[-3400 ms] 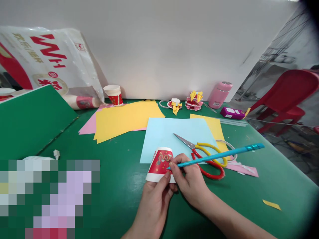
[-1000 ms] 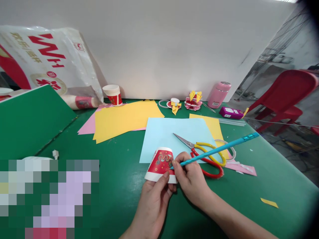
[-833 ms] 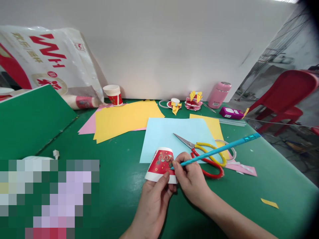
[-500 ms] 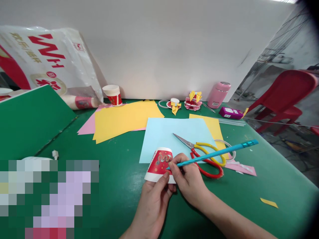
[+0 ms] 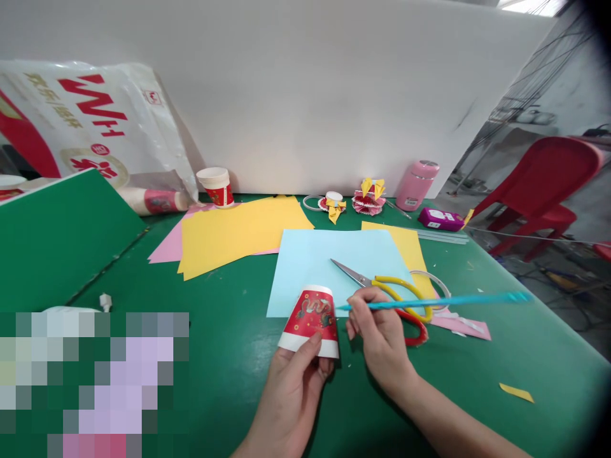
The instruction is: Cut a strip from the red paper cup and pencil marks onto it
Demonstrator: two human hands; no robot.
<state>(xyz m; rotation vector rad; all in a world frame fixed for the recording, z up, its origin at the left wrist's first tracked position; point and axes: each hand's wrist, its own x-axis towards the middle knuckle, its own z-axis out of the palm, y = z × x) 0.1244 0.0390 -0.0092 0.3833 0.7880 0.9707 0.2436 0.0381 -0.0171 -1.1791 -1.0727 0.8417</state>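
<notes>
My left hand (image 5: 298, 381) grips a red and white paper cup (image 5: 312, 313) with a dragon print, its thumb pressed on the printed side and its other fingers mostly hidden behind. A blue pencil (image 5: 443, 301), slightly blurred, is pinched in my right hand (image 5: 382, 334), just right of the cup. The pencil's tip points left toward the cup's edge. Behind the right hand lie scissors (image 5: 403, 292) with one yellow and one red handle, partly covered, their blades resting on a light blue paper sheet (image 5: 334, 254).
Yellow sheets (image 5: 238, 232) and another paper cup (image 5: 216, 187) sit at the back left, near a plastic bag (image 5: 105, 121). A pink bottle (image 5: 417, 184), a purple packet (image 5: 442, 219) and folded paper crafts (image 5: 369, 198) line the back. A tape roll (image 5: 446, 286) lies right.
My right hand has drawn the pencil away from the cup to the right, and the pencil now lies more level. The cup stays in my left hand, its side more fully visible.
</notes>
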